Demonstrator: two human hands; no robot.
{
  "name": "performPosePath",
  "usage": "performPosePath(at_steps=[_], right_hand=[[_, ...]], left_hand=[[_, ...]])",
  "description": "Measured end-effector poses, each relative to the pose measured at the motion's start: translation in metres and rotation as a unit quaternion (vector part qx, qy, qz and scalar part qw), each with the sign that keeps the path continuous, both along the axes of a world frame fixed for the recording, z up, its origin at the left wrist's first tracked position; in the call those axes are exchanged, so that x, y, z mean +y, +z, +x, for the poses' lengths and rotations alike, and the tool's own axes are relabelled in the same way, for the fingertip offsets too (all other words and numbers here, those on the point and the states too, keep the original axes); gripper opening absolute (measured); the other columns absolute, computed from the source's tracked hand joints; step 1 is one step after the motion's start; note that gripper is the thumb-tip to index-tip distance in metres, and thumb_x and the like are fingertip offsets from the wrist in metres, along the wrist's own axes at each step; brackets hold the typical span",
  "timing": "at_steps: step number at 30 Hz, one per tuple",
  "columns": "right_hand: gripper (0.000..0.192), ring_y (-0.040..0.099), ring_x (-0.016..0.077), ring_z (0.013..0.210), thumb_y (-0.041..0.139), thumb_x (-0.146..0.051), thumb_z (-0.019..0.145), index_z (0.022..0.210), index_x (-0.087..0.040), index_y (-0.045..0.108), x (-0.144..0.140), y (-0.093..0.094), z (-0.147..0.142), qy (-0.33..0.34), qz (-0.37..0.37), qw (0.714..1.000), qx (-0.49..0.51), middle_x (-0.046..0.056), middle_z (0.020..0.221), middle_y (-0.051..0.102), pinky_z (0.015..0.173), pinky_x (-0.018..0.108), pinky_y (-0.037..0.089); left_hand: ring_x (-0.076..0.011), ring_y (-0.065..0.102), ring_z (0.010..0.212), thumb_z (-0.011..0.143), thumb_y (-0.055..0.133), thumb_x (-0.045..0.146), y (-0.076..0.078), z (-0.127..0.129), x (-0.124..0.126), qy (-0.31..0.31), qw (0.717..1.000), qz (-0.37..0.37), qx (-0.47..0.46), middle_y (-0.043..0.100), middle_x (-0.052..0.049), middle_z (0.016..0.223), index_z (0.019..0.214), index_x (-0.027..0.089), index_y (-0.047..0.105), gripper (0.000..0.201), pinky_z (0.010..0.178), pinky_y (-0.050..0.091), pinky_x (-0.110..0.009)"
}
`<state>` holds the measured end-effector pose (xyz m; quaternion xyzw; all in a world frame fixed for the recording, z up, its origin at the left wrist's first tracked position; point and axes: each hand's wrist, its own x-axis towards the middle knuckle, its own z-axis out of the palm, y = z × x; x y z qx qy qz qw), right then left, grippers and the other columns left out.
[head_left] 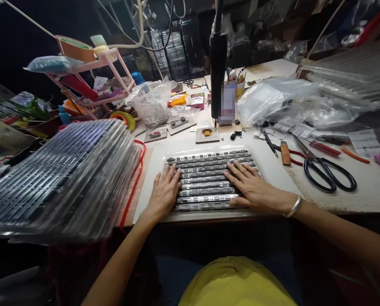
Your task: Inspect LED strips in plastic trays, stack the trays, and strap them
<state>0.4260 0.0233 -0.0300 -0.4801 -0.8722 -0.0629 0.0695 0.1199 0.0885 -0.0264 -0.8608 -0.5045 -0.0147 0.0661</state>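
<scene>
A clear plastic tray (263, 166) lies flat on a white board at the table's front edge, filled with rows of small dark parts (205, 180). My left hand (164, 191) rests on the tray's left side, palm down with the fingers stretched out. Across from it, my right hand (251, 185) lies flat on the right side, fingers spread and a bangle (293, 206) on the wrist. Both hands touch the top of the tray and grasp nothing that I can see. Some of the rows under the fingers are hidden.
A tall stack of filled trays (65, 174) stands at left beside a red ribbon (133, 187). Behind the tray, a black electric screwdriver (218, 72) hangs above a small fixture block (207, 135). Scissors (326, 170), a cutter (285, 153) and plastic bags (279, 100) lie at right.
</scene>
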Motion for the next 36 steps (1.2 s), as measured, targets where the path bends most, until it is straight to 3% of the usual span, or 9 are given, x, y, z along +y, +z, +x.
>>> performPosePath(at_steps=[3,7,13,19,22,25,28,33,36], right_hand=[[0.092,0.013,0.0417,0.137,0.043,-0.071,0.08,0.143,-0.006,0.03,-0.002,0.001,-0.01,0.025,-0.018,1.0,-0.001,0.026,0.149,0.018,0.106,0.058,0.02],[0.086,0.008,0.0433,0.138,0.054,-0.059,0.08,0.143,-0.007,0.031,-0.003,0.002,-0.016,0.018,-0.018,1.0,-0.006,0.027,0.149,0.013,0.106,0.062,0.014],[0.083,0.005,0.0412,0.138,0.042,-0.066,0.084,0.146,-0.012,0.027,-0.001,0.002,-0.014,0.009,-0.069,0.998,0.008,0.024,0.151,0.008,0.106,0.063,0.012],[0.085,0.002,0.039,0.139,0.034,-0.073,0.083,0.148,-0.019,0.021,-0.004,0.01,-0.009,0.022,-0.148,0.988,0.026,0.018,0.152,0.003,0.107,0.063,0.011],[0.087,0.001,0.0388,0.139,0.034,-0.074,0.081,0.148,-0.019,0.021,-0.004,0.022,-0.011,0.012,-0.173,0.984,0.035,0.018,0.152,0.003,0.107,0.064,0.011],[0.085,0.002,0.0349,0.14,0.031,-0.073,0.083,0.149,-0.021,0.014,0.002,0.034,-0.012,0.019,-0.187,0.981,0.051,0.015,0.153,0.002,0.108,0.062,0.011],[0.084,0.001,0.0304,0.141,0.031,-0.069,0.086,0.149,-0.021,0.003,0.015,0.036,-0.011,0.008,-0.139,0.987,0.084,0.012,0.154,0.001,0.11,0.059,0.007],[0.084,0.005,0.0289,0.141,0.029,-0.071,0.085,0.148,-0.018,0.013,0.037,0.024,-0.009,0.024,-0.19,0.979,0.068,0.011,0.153,0.009,0.112,0.056,0.006],[0.081,0.004,0.0265,0.142,0.026,-0.069,0.087,0.149,-0.018,0.011,0.044,0.019,-0.012,0.013,-0.146,0.985,0.091,0.01,0.154,0.009,0.113,0.054,0.005]], left_hand=[[-0.0229,0.014,0.142,0.096,0.022,0.046,-0.003,0.006,0.004,-0.042,0.998,-0.052,-0.014,0.016,-0.008,0.154,0.145,0.015,0.024,0.058,0.113,0.02,-0.045],[-0.0222,0.01,0.142,0.095,0.019,0.05,-0.005,0.008,0.008,-0.039,0.998,-0.052,-0.023,0.011,-0.007,0.155,0.146,0.015,0.019,0.062,0.114,0.017,-0.046],[-0.0215,0.01,0.142,0.095,0.02,0.051,-0.001,0.008,0.01,-0.028,0.997,-0.068,-0.021,0.01,-0.006,0.155,0.146,0.017,0.02,0.062,0.114,0.016,-0.046],[-0.0236,0.028,0.138,0.094,0.022,0.053,0.018,0.022,0.006,-0.004,0.997,-0.062,-0.055,0.035,-0.009,0.147,0.135,0.017,0.045,0.06,0.112,0.022,-0.047],[-0.0246,0.014,0.142,0.093,0.02,0.056,0.017,0.036,0.005,-0.033,0.996,-0.055,-0.065,0.021,-0.007,0.153,0.143,0.018,0.03,0.063,0.113,0.016,-0.051],[-0.0243,0.006,0.143,0.091,0.017,0.059,0.01,0.045,0.003,-0.073,0.992,-0.095,-0.036,0.008,-0.004,0.155,0.147,0.019,0.014,0.069,0.113,0.009,-0.055],[-0.0233,0.004,0.143,0.091,0.013,0.06,0.008,0.046,0.002,-0.072,0.99,-0.122,-0.019,0.004,-0.003,0.155,0.147,0.018,0.011,0.07,0.114,0.007,-0.055],[-0.0237,0.005,0.143,0.091,0.014,0.06,0.012,0.045,0.002,-0.065,0.989,-0.13,-0.016,0.007,-0.004,0.155,0.147,0.018,0.014,0.07,0.113,0.008,-0.054],[-0.0241,0.006,0.143,0.091,0.016,0.06,0.014,0.045,0.001,-0.065,0.99,-0.127,-0.018,0.008,-0.004,0.155,0.147,0.019,0.014,0.07,0.113,0.008,-0.054]])
